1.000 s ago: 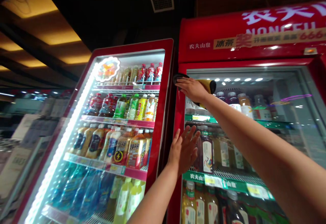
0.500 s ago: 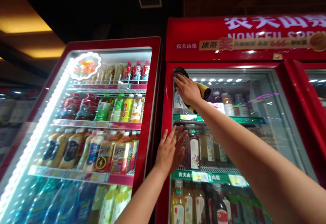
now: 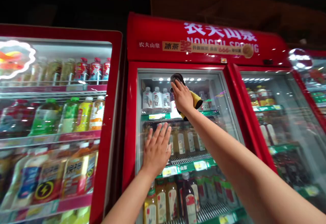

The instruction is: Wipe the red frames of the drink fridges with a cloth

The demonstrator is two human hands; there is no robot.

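Observation:
My right hand (image 3: 182, 96) presses a black and yellow cloth (image 3: 195, 99) against the upper part of a glass door (image 3: 149, 78) in a red drinks fridge. The cloth is bunched under my fingers, and a yellow fold hangs out past the wrist. Lower and to the left, my left hand (image 3: 156, 149) rests on the same door with its fingers spread and nothing in it. Behind the glass, white-labelled bottles (image 3: 157, 100) stand on the top shelf, left of the cloth. More bottles (image 3: 188, 196) fill the lower shelves, partly hidden by my arms.
A second red-framed fridge (image 3: 117, 81) with lit shelves of drinks stands on the left, past a dark gap. To the right is another glass door (image 3: 277, 122) of the same red fridge. A lettered red header (image 3: 173, 30) runs above the doors.
The view has swung to the right. My right hand has slid the cloth rightward from the door's upper left corner. My left hand has shifted right from near the door's left edge.

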